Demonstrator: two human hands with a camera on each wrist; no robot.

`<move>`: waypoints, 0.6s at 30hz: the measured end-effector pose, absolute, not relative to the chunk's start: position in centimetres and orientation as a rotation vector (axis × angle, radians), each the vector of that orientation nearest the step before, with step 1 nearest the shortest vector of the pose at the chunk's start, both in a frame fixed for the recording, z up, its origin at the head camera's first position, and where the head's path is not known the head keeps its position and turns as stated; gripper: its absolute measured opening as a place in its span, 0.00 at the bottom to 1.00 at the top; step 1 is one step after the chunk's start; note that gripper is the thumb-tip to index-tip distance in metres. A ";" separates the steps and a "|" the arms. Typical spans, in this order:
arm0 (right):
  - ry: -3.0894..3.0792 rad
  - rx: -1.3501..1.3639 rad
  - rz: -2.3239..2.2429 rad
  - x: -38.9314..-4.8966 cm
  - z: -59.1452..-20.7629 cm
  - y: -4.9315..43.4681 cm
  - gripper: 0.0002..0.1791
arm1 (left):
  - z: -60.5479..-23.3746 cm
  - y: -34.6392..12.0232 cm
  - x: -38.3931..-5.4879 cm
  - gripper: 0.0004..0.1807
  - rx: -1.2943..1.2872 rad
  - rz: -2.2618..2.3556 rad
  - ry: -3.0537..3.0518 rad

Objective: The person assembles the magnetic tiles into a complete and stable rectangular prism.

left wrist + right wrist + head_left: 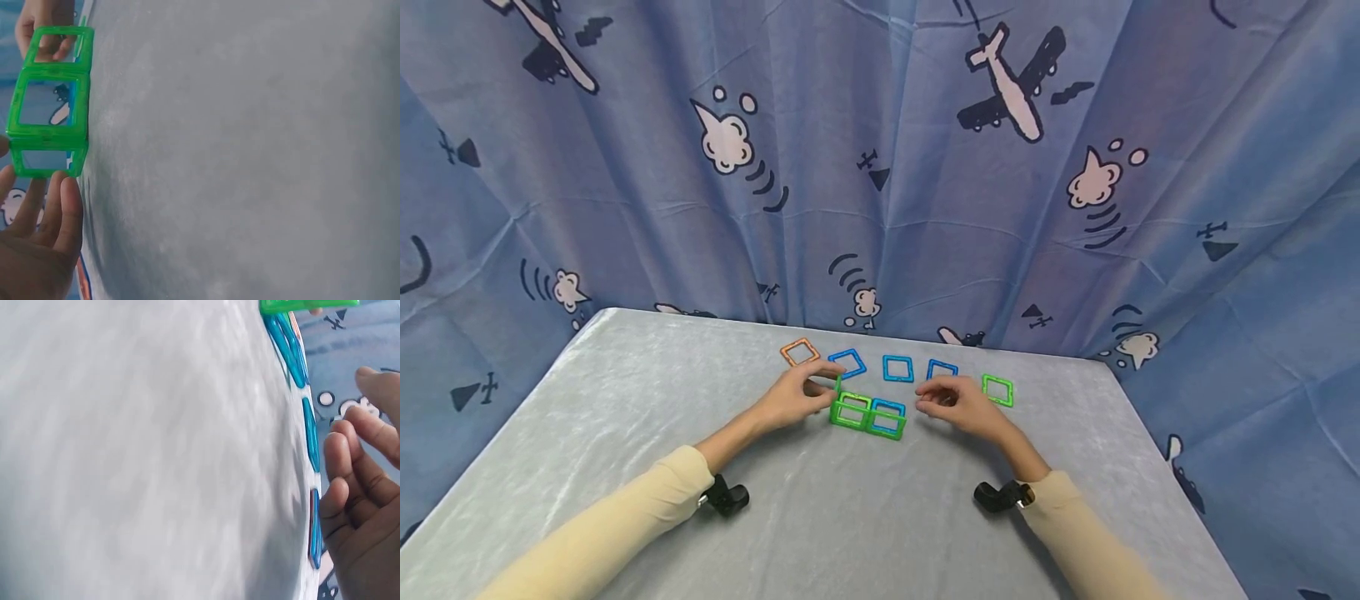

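Observation:
Green and blue square magnetic tiles form a small structure near the middle of the table. Two green tiles [868,420] stand joined side by side along its front; a blue tile [889,407] lies behind the right one. My left hand [793,396] is at the structure's left end, thumb and fingers pinching an upright green tile [838,385]. In the left wrist view its fingertips touch the end green tile [44,174]. My right hand [958,404] hovers right of the structure, fingers loosely bent, holding nothing; the right wrist view shows its fingers apart from the tiles.
Behind the structure lie an orange tile [800,352], blue tiles [898,368] in a row, and a green tile [997,390] at the right. A patterned blue curtain [880,167] hangs behind the grey-white covered table [820,517].

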State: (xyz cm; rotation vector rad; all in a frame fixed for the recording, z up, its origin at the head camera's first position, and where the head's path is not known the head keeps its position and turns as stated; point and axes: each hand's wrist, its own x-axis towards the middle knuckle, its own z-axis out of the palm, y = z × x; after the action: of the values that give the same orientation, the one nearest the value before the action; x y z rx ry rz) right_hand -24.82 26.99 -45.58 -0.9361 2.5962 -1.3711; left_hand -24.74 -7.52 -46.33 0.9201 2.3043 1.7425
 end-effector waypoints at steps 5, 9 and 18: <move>2.566 -0.933 -1.223 -25.2 -45.5 25.4 0.12 | -46.5 -7.3 -24.9 0.22 0.924 1.749 2.301; 2.573 -0.923 -1.123 -25.4 -45.7 24.8 0.09 | -46.5 -7.2 -24.9 0.22 0.925 1.754 2.293; 2.581 -0.946 -1.076 -24.7 -45.4 24.2 0.07 | -46.1 -7.0 -24.8 0.21 0.866 1.739 2.313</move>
State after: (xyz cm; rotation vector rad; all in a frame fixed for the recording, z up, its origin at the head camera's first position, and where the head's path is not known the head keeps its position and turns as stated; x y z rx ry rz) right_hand -24.69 24.16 -45.44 -0.9463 2.5810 -1.0756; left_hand -24.76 -6.96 -46.11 0.8656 2.3129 1.7387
